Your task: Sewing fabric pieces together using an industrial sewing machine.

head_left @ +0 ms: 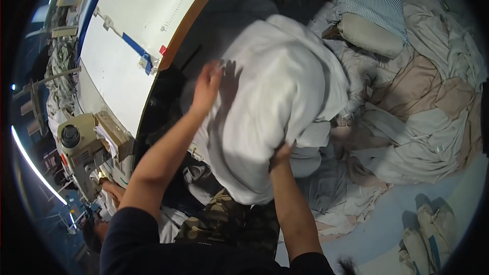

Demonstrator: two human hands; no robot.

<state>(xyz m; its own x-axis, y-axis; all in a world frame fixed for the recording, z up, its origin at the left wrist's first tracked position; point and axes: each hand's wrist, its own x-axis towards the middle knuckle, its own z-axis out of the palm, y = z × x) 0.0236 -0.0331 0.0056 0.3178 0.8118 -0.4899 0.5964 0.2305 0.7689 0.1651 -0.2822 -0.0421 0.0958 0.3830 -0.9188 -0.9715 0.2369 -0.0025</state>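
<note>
A large bundle of white cloth [285, 86] hangs bulging in front of me, over my lap. My left hand [208, 87] is at the bundle's left side, fingers stretched upward and slightly blurred, and its shadow falls on the cloth. Whether that hand touches the fabric I cannot tell. Low on the bundle's right side, my right hand [281, 156] grips a fold, its fingertips partly sunk into the cloth.
A white worktable [122, 15] with a brown edge stands at left, a blue strip on top. Beyond it are a sewing machine [79, 140] and another person's hand [113, 190]. Heaped fabric [417, 132] and a striped bundle [369, 0] lie at right; several pale bundles [430, 234] sit lower right.
</note>
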